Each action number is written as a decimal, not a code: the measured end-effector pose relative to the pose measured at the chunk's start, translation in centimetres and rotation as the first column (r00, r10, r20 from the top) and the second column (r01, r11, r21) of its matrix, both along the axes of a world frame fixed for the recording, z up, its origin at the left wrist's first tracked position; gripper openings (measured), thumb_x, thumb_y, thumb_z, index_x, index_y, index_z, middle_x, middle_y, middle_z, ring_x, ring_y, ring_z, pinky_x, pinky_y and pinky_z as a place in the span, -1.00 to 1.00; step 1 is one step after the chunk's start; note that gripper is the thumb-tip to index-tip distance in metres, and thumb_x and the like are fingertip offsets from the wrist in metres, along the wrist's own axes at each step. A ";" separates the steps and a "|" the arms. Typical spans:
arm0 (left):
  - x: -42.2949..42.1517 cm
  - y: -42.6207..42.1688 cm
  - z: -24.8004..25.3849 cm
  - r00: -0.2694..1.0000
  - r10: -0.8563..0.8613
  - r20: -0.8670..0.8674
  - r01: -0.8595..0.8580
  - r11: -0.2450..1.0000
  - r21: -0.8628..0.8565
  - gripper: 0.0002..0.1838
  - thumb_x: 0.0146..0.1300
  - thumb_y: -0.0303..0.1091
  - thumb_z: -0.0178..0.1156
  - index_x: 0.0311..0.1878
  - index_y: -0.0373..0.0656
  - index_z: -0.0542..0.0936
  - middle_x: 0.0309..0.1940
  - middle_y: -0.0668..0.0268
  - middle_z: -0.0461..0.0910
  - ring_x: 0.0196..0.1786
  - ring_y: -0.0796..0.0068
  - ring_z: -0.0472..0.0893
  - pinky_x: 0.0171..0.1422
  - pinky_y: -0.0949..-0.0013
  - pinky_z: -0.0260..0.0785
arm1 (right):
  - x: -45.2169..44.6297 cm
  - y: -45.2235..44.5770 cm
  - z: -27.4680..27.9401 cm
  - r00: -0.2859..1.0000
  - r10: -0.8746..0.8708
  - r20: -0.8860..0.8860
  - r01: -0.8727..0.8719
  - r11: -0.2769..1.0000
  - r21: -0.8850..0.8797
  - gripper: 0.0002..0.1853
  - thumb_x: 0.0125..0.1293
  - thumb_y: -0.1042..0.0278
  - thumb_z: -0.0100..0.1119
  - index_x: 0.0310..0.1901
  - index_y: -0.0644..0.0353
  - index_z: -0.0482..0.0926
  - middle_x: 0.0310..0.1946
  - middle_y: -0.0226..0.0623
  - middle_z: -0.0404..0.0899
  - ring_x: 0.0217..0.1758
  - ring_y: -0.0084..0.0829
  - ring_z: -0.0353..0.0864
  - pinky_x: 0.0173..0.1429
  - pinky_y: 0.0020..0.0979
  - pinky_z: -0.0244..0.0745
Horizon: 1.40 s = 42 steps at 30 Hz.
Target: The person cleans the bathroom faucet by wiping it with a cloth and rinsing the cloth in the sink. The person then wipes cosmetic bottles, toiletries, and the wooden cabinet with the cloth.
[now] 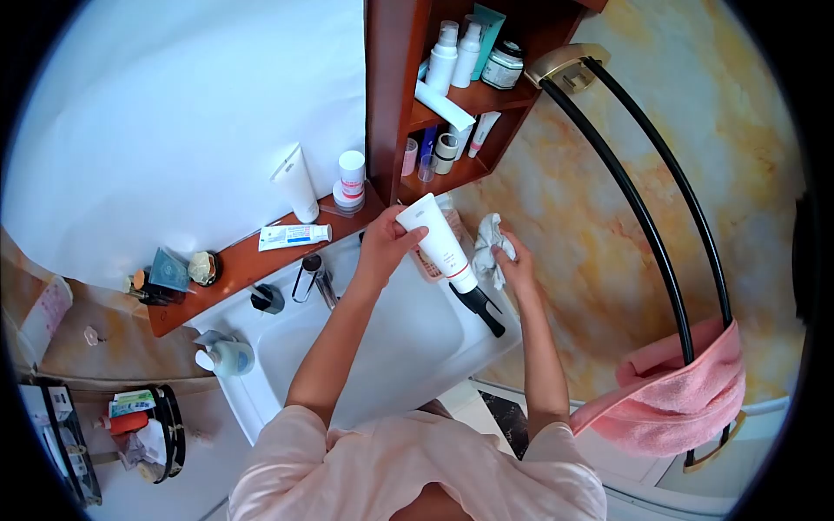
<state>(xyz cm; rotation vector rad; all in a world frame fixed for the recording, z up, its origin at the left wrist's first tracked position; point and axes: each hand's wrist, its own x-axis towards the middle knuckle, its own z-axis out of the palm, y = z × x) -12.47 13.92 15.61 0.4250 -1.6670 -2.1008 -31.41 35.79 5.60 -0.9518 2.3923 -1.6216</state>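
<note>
My left hand (389,241) grips a white squeeze tube (436,243) near its flat end, thumb across the front, its cap pointing down and to the right. The tube is held above the right rear corner of the sink (287,347). To its right, my right hand (514,259) has its fingers closed on a crumpled white cloth (491,247). Below the tube's cap, a black-handled item (486,314) lies on the sink rim, partly covered by the tube. A pinkish container (428,264) behind the tube is mostly hidden.
A wooden ledge (234,265) behind the sink carries another upright white tube (297,187), a lying tube (295,235) and small jars. Bottles fill the wooden shelf (465,104). A pump bottle (228,357) stands at left. A pink towel (678,391) hangs from black rails at right.
</note>
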 end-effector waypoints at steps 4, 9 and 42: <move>-0.1 0.7 -0.3 0.993 0.025 -0.115 -0.005 0.985 0.170 -0.71 0.20 -0.46 0.26 -0.01 -0.24 0.48 -0.21 0.29 0.64 -0.14 0.58 0.59 -0.07 0.48 0.43 | 0.6 -2.0 6.1 0.963 -0.048 -0.264 0.065 0.996 0.056 -0.49 0.13 0.49 0.20 0.18 0.14 0.47 -0.02 0.06 0.56 0.00 -0.11 0.60 0.05 -0.28 0.48; 0.7 1.8 -1.0 0.984 0.034 -0.177 0.025 0.947 0.320 -0.76 0.23 -0.49 0.22 -0.04 -0.23 0.50 -0.16 0.29 0.64 -0.10 0.58 0.59 0.06 0.48 0.38 | -0.8 -7.8 10.2 0.822 0.017 -0.569 0.211 0.919 0.333 -0.47 0.08 0.49 0.21 0.16 0.09 0.46 -0.16 -0.02 0.59 -0.17 -0.03 0.60 -0.11 -0.13 0.49; 0.5 2.6 -5.2 0.650 -0.088 -0.755 0.758 0.151 0.635 -0.81 0.36 -0.26 -0.06 -0.15 -0.11 0.48 -0.61 0.39 0.34 -0.67 0.57 0.29 -0.54 0.49 0.18 | 1.9 -9.7 10.2 0.738 0.169 -0.654 0.258 0.825 0.504 -0.46 0.05 0.46 0.22 0.15 0.03 0.45 -0.20 -0.07 0.56 -0.20 0.00 0.59 -0.15 -0.10 0.50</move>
